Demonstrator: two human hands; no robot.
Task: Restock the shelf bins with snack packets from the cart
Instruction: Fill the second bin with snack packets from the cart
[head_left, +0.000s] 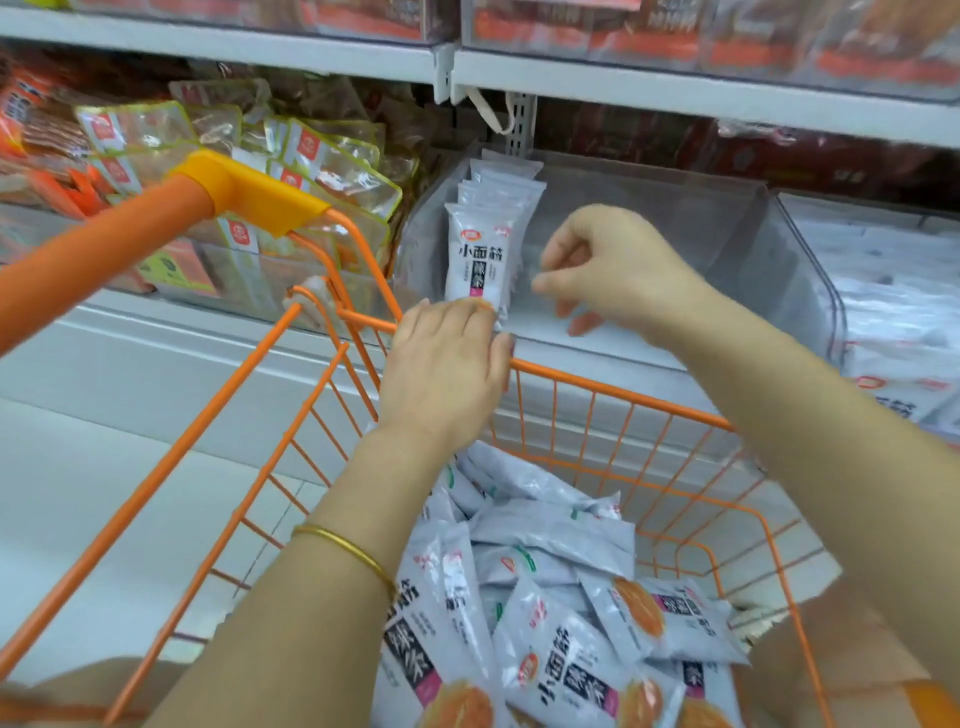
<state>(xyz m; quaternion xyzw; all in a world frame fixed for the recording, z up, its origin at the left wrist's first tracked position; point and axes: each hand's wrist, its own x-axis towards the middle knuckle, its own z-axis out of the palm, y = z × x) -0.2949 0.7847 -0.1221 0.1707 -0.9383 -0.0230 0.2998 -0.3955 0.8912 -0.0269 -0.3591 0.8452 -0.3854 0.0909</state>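
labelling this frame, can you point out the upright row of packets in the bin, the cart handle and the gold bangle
upright row of packets (480, 260), head view, printed face of the front packet
cart handle (93, 249), head view, middle of the orange bar
gold bangle (343, 548), head view, band across the left wrist

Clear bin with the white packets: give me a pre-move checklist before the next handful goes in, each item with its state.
1. Room in the clear bin: ok, the space to the right of the standing row is bare.
2. Standing row of white packets upright: ok, it stands at the bin's left side, and the left hand is at the front packet's base.
3. Right hand free: ok, fingers curled loosely, nothing visible in its grip.
4. Stock in the orange cart: ok, many loose packets lie piled inside.
5. Same product: ok, cart packets carry the same print.
6. Bin depth behind the row: cannot tell.
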